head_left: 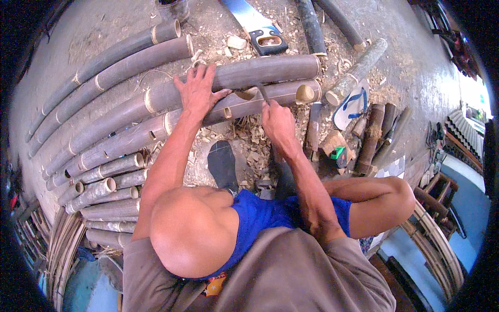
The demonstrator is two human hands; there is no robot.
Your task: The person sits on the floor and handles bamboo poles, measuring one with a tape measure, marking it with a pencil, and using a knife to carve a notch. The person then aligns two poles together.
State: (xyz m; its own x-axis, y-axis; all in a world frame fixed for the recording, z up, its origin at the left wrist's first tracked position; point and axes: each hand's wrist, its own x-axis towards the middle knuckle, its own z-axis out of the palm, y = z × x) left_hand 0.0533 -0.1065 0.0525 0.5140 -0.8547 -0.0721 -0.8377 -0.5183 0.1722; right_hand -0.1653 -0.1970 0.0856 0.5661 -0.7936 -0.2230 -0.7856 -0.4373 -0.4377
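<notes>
My left hand (pixel 197 91) lies with spread fingers over a thick brown bamboo pole (pixel 244 73), its thumb pointing right. Closed around a narrow dark-bladed tool (pixel 264 94), my right hand (pixel 278 122) is at the nearer bamboo pole (pixel 182 118), which lies alongside the first. The blade stands by a pale cut opening (pixel 247 94) in that pole; my fist hides the handle. A smaller square hole shows left of the opening, and a rounded one near the pole's right end.
A handsaw (pixel 267 40) lies beyond the poles amid wood chips. On the right are a flip-flop (pixel 351 106), a green tape measure (pixel 338 155) on a wood block and short bamboo pieces (pixel 371 135). More bamboo lengths (pixel 112 209) are stacked at left; my dark-covered foot (pixel 223 164) is close by.
</notes>
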